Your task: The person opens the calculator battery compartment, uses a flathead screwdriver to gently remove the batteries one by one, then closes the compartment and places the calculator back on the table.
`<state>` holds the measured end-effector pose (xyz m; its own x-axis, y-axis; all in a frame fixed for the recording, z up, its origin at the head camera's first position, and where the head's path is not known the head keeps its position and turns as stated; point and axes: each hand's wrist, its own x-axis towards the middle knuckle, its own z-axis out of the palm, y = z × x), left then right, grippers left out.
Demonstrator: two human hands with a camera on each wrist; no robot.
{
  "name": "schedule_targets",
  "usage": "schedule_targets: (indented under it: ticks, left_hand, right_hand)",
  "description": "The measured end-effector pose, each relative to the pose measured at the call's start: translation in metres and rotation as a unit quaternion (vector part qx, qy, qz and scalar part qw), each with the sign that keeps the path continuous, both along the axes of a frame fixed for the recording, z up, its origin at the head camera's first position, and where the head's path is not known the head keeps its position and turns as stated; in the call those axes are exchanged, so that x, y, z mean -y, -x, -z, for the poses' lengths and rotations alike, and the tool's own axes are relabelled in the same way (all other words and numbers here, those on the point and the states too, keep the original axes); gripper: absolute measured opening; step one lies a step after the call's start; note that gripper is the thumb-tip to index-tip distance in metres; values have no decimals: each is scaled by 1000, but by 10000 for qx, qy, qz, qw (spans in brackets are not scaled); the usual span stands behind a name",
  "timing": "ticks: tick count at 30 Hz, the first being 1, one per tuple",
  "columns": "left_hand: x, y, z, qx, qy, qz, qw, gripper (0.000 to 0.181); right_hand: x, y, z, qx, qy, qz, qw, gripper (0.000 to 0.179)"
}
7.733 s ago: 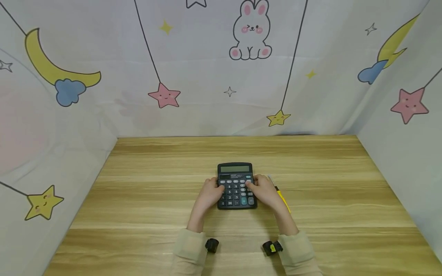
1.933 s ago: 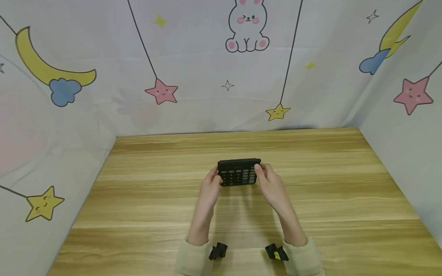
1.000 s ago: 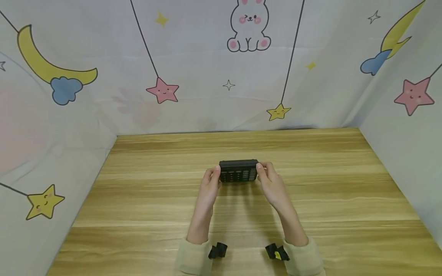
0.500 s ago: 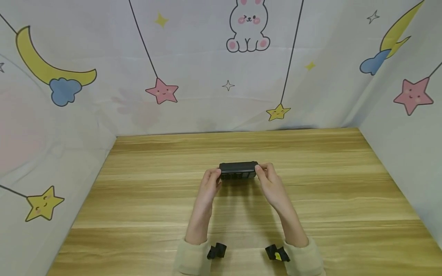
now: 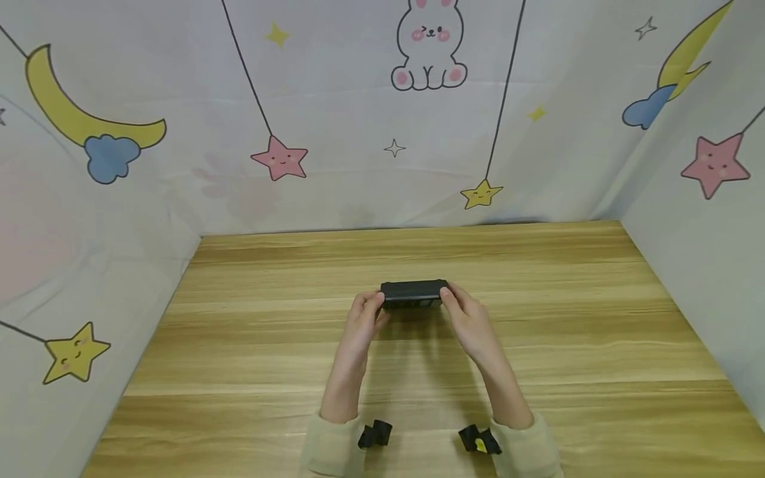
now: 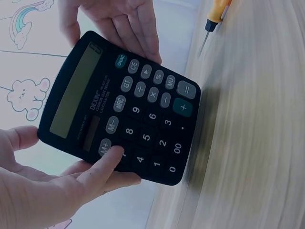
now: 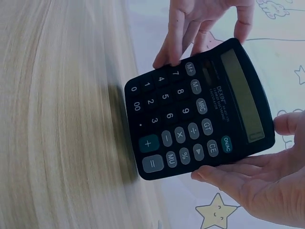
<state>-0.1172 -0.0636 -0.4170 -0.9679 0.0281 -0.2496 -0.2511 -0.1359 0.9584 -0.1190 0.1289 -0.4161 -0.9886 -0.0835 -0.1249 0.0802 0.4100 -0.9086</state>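
A black calculator (image 5: 414,291) stands steeply tilted over the wooden table, its top edge towards the head camera and its keys foreshortened. My left hand (image 5: 361,324) grips its left side, one finger (image 6: 102,167) lying over the front by the 7 key. On the opposite side my right hand (image 5: 469,322) holds the edge, with fingers (image 7: 228,183) along the side of the case. In the right wrist view the calculator (image 7: 186,102) shows its grey display and key rows. Whether its lower edge touches the table I cannot tell.
A screwdriver (image 6: 214,19) with a yellow-orange handle lies on the table, visible in the left wrist view. The wooden table (image 5: 269,345) meets white printed cloth walls (image 5: 352,133) at the back and sides. Black wrist straps (image 5: 375,434) show by the sleeves.
The calculator, flat with keys up at first, has been raised and tipped steeply; in the last second it leaned further and its keys nearly vanished. The screwdriver has dropped out of the head view.
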Motion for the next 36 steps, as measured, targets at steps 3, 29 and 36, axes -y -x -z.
schedule_targets:
  ticks: [3, 29, 36]
  left_hand:
    - [0, 1, 0, 5, -124, -68, 9999, 38]
    - [11, -4, 7, 83, 502, 158, 9986, 44]
    - [9, -6, 7, 157, 752, 136, 9970, 44]
  right_hand:
    - [0, 0, 0, 39, 32, 23, 10000, 69]
    - [-2, -2, -1, 169, -136, -72, 9997, 61]
    - [1, -3, 1, 126, -166, 10, 9998, 59]
